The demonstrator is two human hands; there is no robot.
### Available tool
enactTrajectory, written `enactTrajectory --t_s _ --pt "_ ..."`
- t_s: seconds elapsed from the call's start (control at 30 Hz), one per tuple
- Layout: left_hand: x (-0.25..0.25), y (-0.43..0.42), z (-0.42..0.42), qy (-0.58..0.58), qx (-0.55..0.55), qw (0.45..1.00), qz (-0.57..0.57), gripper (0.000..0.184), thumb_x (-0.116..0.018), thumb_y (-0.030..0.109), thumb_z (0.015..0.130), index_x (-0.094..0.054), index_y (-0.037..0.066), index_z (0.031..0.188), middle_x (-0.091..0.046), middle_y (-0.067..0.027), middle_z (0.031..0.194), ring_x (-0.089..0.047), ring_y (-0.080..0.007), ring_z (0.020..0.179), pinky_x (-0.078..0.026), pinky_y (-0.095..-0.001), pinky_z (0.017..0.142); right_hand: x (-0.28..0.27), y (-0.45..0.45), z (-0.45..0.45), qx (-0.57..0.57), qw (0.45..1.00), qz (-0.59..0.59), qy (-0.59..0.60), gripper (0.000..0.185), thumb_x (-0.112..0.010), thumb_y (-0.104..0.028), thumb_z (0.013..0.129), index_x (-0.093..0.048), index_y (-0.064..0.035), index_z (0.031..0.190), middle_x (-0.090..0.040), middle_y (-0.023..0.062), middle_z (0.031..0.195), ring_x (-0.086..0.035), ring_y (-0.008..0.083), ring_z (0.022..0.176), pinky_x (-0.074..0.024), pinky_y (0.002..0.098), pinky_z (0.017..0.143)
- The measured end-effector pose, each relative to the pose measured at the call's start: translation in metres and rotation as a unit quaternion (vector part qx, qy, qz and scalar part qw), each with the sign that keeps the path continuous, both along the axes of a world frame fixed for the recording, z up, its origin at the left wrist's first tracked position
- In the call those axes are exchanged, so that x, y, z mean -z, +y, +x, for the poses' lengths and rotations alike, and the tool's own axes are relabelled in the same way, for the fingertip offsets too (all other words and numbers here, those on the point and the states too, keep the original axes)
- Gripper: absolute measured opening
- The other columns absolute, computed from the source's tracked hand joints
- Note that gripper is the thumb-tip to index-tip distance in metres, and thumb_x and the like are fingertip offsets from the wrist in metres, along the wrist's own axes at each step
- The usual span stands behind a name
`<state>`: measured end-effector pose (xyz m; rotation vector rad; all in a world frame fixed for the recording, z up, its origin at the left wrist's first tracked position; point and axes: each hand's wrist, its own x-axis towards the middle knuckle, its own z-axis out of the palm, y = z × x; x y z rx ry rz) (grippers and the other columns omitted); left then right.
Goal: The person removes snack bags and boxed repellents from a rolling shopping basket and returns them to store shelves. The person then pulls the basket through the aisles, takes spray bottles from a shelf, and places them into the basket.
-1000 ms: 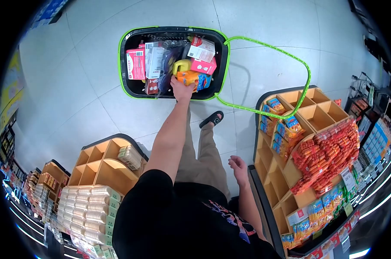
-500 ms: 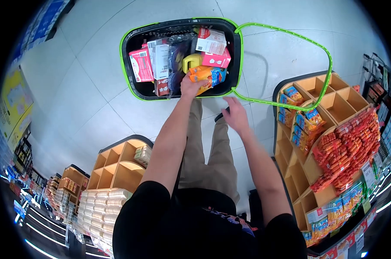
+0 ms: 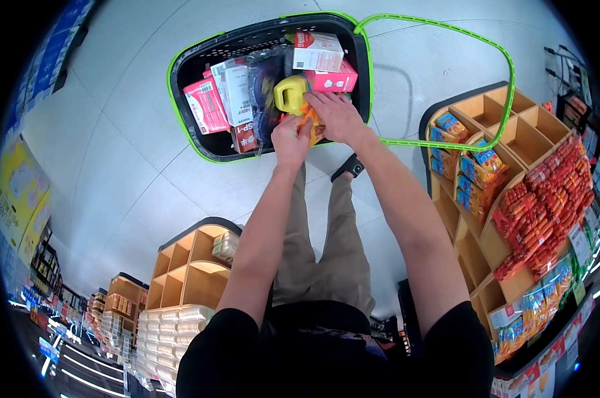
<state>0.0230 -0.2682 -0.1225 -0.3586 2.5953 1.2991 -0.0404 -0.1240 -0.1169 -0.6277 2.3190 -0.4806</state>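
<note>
In the black shopping basket (image 3: 369, 79) with a bright green rim, my left hand (image 3: 291, 142) is closed on one end of an orange snack bag (image 3: 316, 132). My right hand (image 3: 340, 119) lies over the bag's other side, fingers curled onto it, covering most of it. Just above my hands is a yellow plastic container with a handle (image 3: 290, 95). Beyond it sit a white and red box (image 3: 318, 52) and a pink box (image 3: 333, 78). Dark plastic-wrapped goods (image 3: 263, 86), a tall white box (image 3: 237, 89) and a pink pack (image 3: 206, 106) fill the left side.
The basket's green handle (image 3: 512, 86) is folded out to the right over a wooden display shelf (image 3: 525, 142) holding blue and orange snack bags (image 3: 476, 174) and red packets (image 3: 545, 205). Another wooden shelf (image 3: 204, 282) with clear stacked packs (image 3: 174, 331) stands at lower left.
My right hand has moved from outside the basket onto the orange snack bag. My left hand still holds the bag, now lower and bunched. The basket appears shifted slightly up and left.
</note>
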Motion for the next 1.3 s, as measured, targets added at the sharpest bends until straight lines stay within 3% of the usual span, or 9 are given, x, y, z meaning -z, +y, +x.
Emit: enactTrajectory --t_s 0.33,0.47,0.53,0.63,0.7,0.77,0.97,1.17,1.3 --pt "-0.203 0.001 -0.035 0.069 0.334 0.94 0.022 0.018 -0.065 0.003 0.071 -0.068 0.005 0.088 -0.062 -0.0108 0.077 -0.06 -0.0298 0.072 -0.047 -0.0382 0.064 -0.101 0.044 0.032 0.162 0.903 -0.394 0.062 0.068 -0.082 -0.026 0.056 -0.052 -0.0098 0.116 -0.056 0.012 0.116 -0.055 0.0328 0.107 -0.0472 0.0418 0.085" --pt "-0.311 0.027 -0.066 0.051 0.445 0.894 -0.008 0.014 -0.066 0.005 0.069 -0.066 0.004 0.083 -0.058 -0.0114 0.071 -0.059 -0.0287 0.068 -0.046 -0.0377 0.06 -0.212 0.065 0.062 0.24 0.893 -0.37 -0.086 0.066 -0.083 -0.024 0.058 -0.051 -0.0076 0.115 -0.061 0.0128 0.1 -0.061 0.029 0.093 -0.0479 0.0361 0.083" --pt "-0.347 0.051 -0.08 0.026 0.502 0.864 0.018 0.008 -0.067 0.006 0.067 -0.064 0.002 0.073 -0.057 -0.0134 0.067 -0.059 -0.0306 0.065 -0.045 -0.038 0.059 -0.241 0.074 0.097 0.337 0.792 -0.455 -0.225 0.064 -0.082 -0.022 0.065 -0.05 -0.0065 0.118 -0.061 0.0067 0.105 -0.058 0.0156 0.096 -0.0471 0.0304 0.084" --pt "-0.386 0.105 -0.085 0.013 0.611 0.79 0.045 0.015 -0.068 0.01 0.064 -0.059 -0.002 0.066 -0.056 -0.0179 0.064 -0.058 -0.0335 0.061 -0.044 -0.04 0.056 -0.291 0.091 0.139 0.383 0.711 -0.515 -0.287 0.068 -0.08 -0.019 0.066 -0.047 -0.0043 0.123 -0.06 0.0081 0.113 -0.058 0.0175 0.102 -0.0463 0.0315 0.09" --pt "-0.421 0.156 -0.077 -0.001 0.697 0.717 -0.005 0.01 -0.065 0.01 0.068 -0.063 0.001 0.071 -0.06 -0.0171 0.068 -0.06 -0.0339 0.065 -0.046 -0.0424 0.06 -0.33 0.103 0.172 0.446 0.509 -0.641 -0.362 0.07 -0.078 -0.017 0.068 -0.044 -0.0023 0.128 -0.055 0.0088 0.124 -0.055 0.0179 0.111 -0.042 0.0332 0.098" --pt "-0.443 0.206 -0.051 0.046 0.724 0.689 -0.007 0.012 -0.067 0.009 0.069 -0.063 -0.001 0.073 -0.059 -0.0174 0.066 -0.059 -0.0313 0.059 -0.046 -0.0377 0.057 -0.356 0.117 0.204 0.498 0.425 -0.697 -0.292 0.071 -0.074 -0.015 0.07 -0.04 -0.0032 0.131 -0.056 0.0107 0.122 -0.056 0.0216 0.111 -0.0442 0.0357 0.098" --pt "-0.458 0.329 0.04 -0.002 0.471 0.812 0.345 0.029 -0.063 0.007 0.082 -0.06 0.001 0.111 -0.066 -0.0078 0.089 -0.061 -0.0156 0.081 -0.048 -0.0285 0.077 -0.368 0.203 0.317 0.56 0.262 -0.778 -0.114 0.067 -0.069 -0.016 0.075 -0.039 -0.0015 0.132 -0.055 0.013 0.124 -0.057 0.0233 0.111 -0.0452 0.0368 0.097" --pt "-0.419 0.418 0.173 -0.209 0.569 0.716 0.346 0.062 -0.062 0.012 0.086 -0.03 -0.001 0.138 -0.05 -0.0138 0.124 -0.051 -0.0207 0.109 -0.042 -0.0325 0.094 -0.394 0.328 0.427 0.612 0.188 -0.761 0.109 0.06 -0.065 -0.015 0.079 -0.04 -0.0004 0.131 -0.056 0.0139 0.121 -0.059 0.0236 0.107 -0.048 0.0373 0.094" --pt "-0.435 0.481 0.249 -0.081 0.693 0.659 0.28 0.07 -0.064 0.017 0.086 -0.024 -0.003 0.139 -0.047 -0.0158 0.124 -0.05 -0.0197 0.111 -0.041 -0.0312 0.095 -0.415 0.377 0.476 0.675 0.136 -0.69 0.224 0.054 -0.063 -0.015 0.082 -0.041 -0.0009 0.128 -0.057 0.0125 0.118 -0.06 0.0221 0.103 -0.05 0.0356 0.09"
